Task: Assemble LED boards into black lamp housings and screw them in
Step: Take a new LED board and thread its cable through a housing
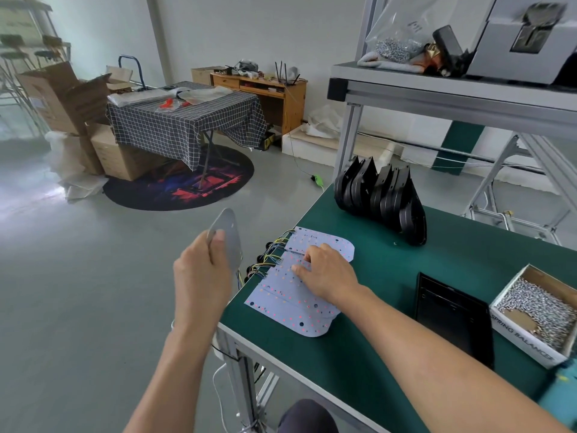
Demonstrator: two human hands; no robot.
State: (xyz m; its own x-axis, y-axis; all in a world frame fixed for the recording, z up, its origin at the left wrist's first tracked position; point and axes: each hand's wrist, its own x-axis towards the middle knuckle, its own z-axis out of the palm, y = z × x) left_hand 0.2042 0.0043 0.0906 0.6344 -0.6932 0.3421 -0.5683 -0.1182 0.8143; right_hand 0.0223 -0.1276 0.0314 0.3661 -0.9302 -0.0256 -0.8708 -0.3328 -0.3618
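On the smooth green tabletop (pixel 368 314), a flat black rectangular tray (pixel 452 317) lies nearest, beside a cardboard box of small silvery screws (pixel 540 307). The right hand (pixel 327 273) rests on the overlapping pale LED boards (pixel 293 295), its fingers bent and fingertips pressing the dotted, round-cornered sheets; its grip encloses nothing. Coloured wires (pixel 268 254) trail off the boards' left edge. The left hand (pixel 199 267), off the tabletop's edge, pinches one thin grey board (pixel 229 239) upright between thumb and fingers. Farther back stands a cluster of glossy black lamp housings (pixel 384 198), curved and set on edge.
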